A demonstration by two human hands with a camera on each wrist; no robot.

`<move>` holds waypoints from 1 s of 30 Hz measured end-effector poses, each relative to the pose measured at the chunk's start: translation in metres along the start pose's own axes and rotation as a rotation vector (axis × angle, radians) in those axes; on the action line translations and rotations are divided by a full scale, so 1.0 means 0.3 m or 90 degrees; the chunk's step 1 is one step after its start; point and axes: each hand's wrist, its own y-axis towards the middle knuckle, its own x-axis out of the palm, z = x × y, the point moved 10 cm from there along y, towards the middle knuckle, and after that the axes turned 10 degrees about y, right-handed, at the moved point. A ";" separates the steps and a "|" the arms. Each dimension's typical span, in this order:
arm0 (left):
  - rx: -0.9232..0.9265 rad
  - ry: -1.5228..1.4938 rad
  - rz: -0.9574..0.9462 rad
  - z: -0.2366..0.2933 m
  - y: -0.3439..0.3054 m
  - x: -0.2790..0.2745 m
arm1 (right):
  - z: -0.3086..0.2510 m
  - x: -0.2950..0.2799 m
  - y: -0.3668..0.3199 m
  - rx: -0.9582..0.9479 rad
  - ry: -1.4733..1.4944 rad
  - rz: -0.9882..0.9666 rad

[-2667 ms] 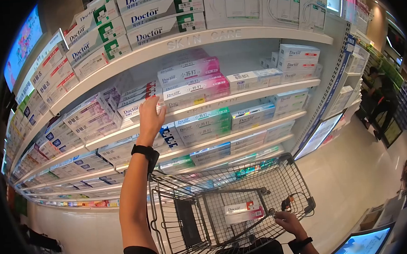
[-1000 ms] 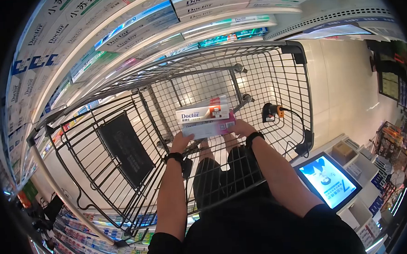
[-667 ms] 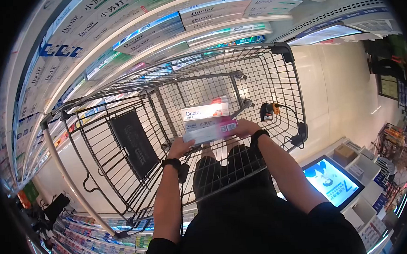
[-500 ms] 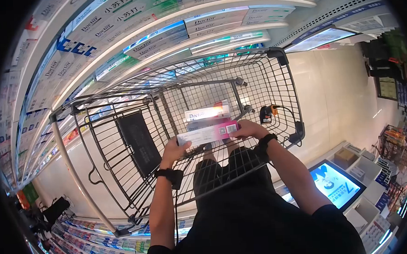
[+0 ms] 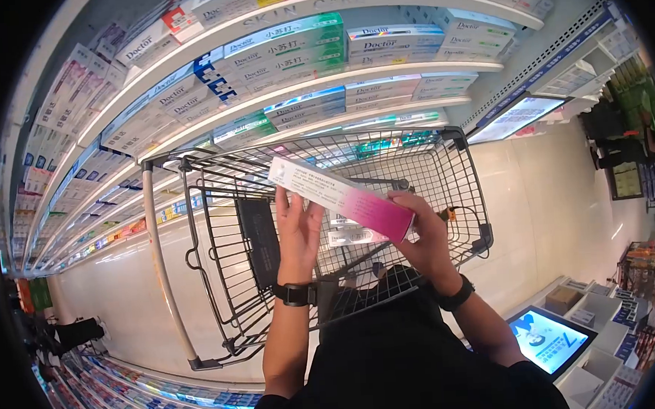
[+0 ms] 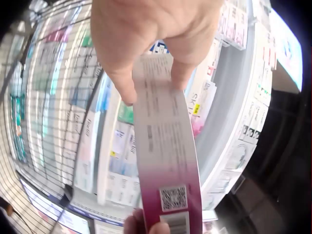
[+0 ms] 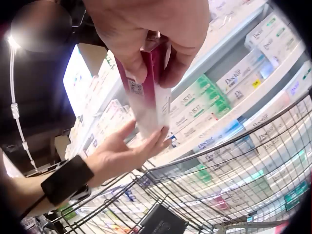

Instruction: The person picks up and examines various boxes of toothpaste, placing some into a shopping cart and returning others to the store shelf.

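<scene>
A long white and magenta toothpaste box point(image 5: 342, 196) is held above the shopping cart point(image 5: 257, 241), tilted with its magenta end lower on the right. My left hand point(image 5: 299, 228) pinches its white end; in the left wrist view the thumb and a finger lie on either side of the box. My right hand point(image 5: 425, 236) grips the magenta end, near a printed QR code point(image 6: 173, 198). Below, partly covered by the held box, another toothpaste box point(image 5: 351, 237) lies in the cart, with a further one point(image 5: 339, 220) mostly hidden behind it.
Shelves point(image 5: 295, 12) packed with toothpaste boxes run along the cart's far side. A small device with an orange part point(image 5: 446, 214) sits at the cart's right. A lit screen point(image 5: 549, 339) stands at the lower right, and a person point(image 5: 605, 134) is in the aisle.
My left hand has left the shelf boxes and my right hand the cart's side. Both then held the magenta box low in the cart; it is now raised, turned and tilted. The view has lifted toward the shelves.
</scene>
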 end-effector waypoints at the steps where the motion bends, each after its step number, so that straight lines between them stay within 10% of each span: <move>1: 0.021 -0.012 -0.026 0.015 -0.008 0.053 | -0.062 0.039 -0.004 -0.061 -0.036 -0.001; 12: -0.216 -0.126 -0.128 0.009 -0.103 0.064 | -0.219 0.304 -0.070 -0.104 -0.077 -0.281; 18: -0.119 -0.068 -0.246 0.136 -0.122 0.095 | -0.133 0.139 0.037 0.079 0.125 -0.111; 23: -0.016 -0.091 -0.325 0.231 -0.113 0.205 | -0.084 0.263 -0.004 0.265 0.362 -0.216; 30: 0.045 0.084 -0.318 0.376 -0.052 0.232 | -0.112 0.146 0.114 0.190 0.272 -0.198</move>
